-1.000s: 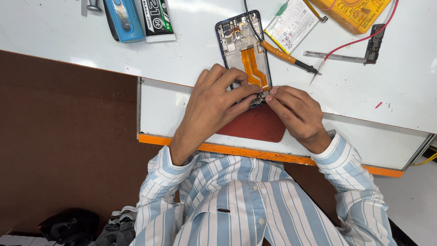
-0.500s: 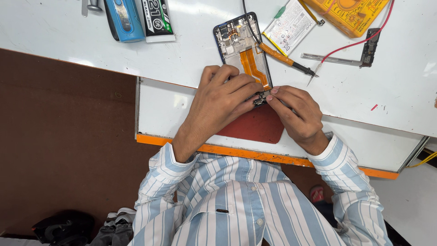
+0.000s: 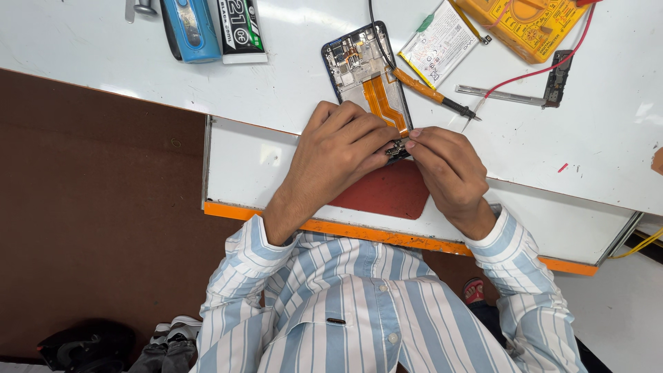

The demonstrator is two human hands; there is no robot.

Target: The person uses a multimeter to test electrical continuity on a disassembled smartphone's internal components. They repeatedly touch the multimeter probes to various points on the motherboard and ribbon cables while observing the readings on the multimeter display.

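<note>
— Two hands are close together, right at the bottom end of the opened phone point(image 3: 366, 79). See them?

— Yes. What is the left hand point(image 3: 338, 155) doing?

— It lies over the bottom end of the phone, fingers curled down and pressing there. The right hand point(image 3: 445, 166) comes in from the other side. Its fingertips point(image 3: 412, 141) pinch a tiny dark part point(image 3: 396, 149) at the phone's bottom edge. The two hands nearly touch there.

— What is under them?

— A red mat point(image 3: 390, 193), partly hidden by the left hand. It sits on a white board point(image 3: 248, 162) with an orange front edge, just ahead of the person's striped shirt.

— Is there room to move?

— To the left of the left hand the white board is bare. Past the fingers it gets crowded. An orange-handled probe point(image 3: 431, 93) lies just beyond the right hand, almost touching the phone's side. A flat battery point(image 3: 438, 45) and a yellow meter point(image 3: 528, 21) lie farther out, with a red wire point(image 3: 545, 69) running by. Far out past the left hand sit a blue case point(image 3: 190, 27) and a black tube point(image 3: 238, 27), well apart from the hands.
</note>
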